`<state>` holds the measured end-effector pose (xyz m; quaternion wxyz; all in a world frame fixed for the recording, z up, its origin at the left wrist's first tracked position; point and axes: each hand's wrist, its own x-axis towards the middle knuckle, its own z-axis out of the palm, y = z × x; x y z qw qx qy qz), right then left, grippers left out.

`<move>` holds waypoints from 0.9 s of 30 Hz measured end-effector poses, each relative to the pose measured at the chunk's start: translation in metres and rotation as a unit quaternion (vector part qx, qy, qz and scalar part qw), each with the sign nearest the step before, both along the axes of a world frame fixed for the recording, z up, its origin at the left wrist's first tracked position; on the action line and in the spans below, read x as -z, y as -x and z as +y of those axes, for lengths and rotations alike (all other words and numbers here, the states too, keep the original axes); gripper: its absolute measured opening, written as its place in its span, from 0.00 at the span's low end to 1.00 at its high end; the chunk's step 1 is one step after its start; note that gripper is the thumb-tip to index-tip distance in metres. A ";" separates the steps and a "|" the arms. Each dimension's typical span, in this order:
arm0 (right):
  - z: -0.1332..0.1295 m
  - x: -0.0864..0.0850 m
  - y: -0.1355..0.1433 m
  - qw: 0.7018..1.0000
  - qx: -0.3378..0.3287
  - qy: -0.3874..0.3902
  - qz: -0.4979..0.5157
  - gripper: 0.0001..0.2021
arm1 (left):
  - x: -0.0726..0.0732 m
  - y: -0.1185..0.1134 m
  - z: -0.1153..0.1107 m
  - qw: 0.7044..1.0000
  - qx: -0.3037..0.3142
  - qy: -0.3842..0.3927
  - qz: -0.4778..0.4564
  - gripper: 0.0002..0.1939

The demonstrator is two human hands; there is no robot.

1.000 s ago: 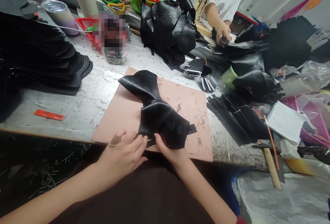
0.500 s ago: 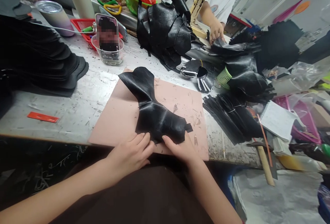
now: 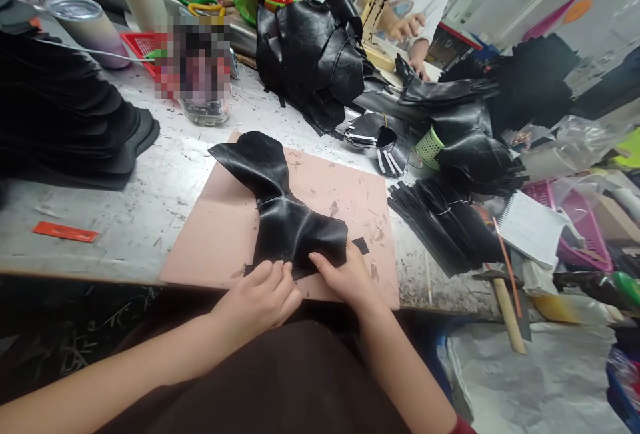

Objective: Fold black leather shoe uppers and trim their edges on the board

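A shiny black leather piece with a seam across its narrow middle lies over a pink board. My left hand has its fingers closed on the near edge of the leather. At the near right end, my right hand grips the leather, thumb on top and the other fingers hidden beneath. A small dark strip sticks out beside that hand on the board.
Stacked black sheets stand at the left, with an orange strip nearer. Behind are a clear tub and black leather pieces. Bundled black strips and a hammer lie right. A person works across.
The view has shifted slightly, moving the table leftward in it. The leather's near left edge is lifted a little, showing a dark layer beneath. The other person's hands have moved apart.
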<state>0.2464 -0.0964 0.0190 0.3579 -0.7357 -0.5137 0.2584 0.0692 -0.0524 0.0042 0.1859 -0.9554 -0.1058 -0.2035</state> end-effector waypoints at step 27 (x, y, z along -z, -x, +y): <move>-0.002 -0.014 -0.011 0.989 -0.036 -0.014 -0.142 0.09 | -0.009 -0.013 0.015 0.988 0.048 0.134 0.056 0.04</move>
